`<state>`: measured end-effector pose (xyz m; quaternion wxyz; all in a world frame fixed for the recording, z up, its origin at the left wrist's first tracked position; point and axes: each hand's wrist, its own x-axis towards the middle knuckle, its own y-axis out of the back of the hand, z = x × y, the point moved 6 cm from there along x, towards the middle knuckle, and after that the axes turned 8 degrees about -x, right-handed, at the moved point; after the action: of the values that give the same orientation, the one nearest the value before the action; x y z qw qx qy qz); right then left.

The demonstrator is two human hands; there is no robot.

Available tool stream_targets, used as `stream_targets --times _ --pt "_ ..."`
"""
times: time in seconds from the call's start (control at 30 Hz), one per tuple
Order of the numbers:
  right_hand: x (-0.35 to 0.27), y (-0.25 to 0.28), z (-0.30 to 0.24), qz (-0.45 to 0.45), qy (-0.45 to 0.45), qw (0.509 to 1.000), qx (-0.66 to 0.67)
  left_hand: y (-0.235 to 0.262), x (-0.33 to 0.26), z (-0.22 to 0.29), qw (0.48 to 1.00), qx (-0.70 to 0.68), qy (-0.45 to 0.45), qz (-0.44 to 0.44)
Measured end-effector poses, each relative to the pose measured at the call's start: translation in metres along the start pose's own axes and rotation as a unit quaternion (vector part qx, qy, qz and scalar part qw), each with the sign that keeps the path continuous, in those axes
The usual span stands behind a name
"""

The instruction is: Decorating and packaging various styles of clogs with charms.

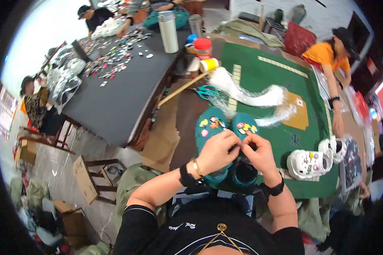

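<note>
A pair of green clogs lies in front of me, toes pointing away. The left clog (203, 120) and the right clog (241, 118) carry several small colourful charms on their toes. My left hand (219, 149) reaches across the left clog, and my right hand (259, 154) is over the right clog. Their fingertips meet just behind the right clog's charms, closed in a pinch. Whatever lies between them is too small or hidden to make out. Beyond the clogs are a bundle of clear plastic strands (259, 98) and teal-handled scissors (207, 92).
White clogs with charms (309, 165) stand at the right on the green table mat (281, 140). A red-lidded jar (203, 49), a thread spool (209, 64) and a wooden stick (184, 88) lie farther back. Another person's arm (336, 106) reaches in from the right. Loose charms cover the dark table (127, 91).
</note>
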<state>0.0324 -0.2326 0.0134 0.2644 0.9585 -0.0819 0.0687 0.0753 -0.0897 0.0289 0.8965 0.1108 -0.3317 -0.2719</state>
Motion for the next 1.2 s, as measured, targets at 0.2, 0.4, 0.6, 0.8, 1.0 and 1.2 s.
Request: stream_targets --times 0.2,0.4,0.6,0.8,1.0,1.2 --pt "-0.003 -0.005 -0.006 0.000 0.041 0.998 -0.055 -0.009 -0.001 0.008 0.997 0.039 -0.071 0.017" --pt "-0.001 -0.011 -0.008 0.000 0.050 0.997 -0.062 -0.007 -0.004 0.014 0.985 0.142 -0.096 0.022" --pt "-0.008 -0.007 -0.010 0.041 0.064 0.995 -0.069 -0.006 -0.008 0.021 0.981 0.148 -0.122 0.033" --pt "-0.011 0.012 0.013 0.053 -0.015 0.998 0.036 0.015 -0.015 0.013 0.983 0.156 -0.087 0.050" --pt "-0.028 0.040 -0.004 0.167 -0.005 0.986 0.020 0.064 -0.021 -0.006 0.986 0.129 -0.004 0.103" --pt "-0.064 0.029 -0.011 -0.043 -0.011 0.993 -0.114 0.100 -0.062 -0.039 0.974 0.099 0.096 0.178"
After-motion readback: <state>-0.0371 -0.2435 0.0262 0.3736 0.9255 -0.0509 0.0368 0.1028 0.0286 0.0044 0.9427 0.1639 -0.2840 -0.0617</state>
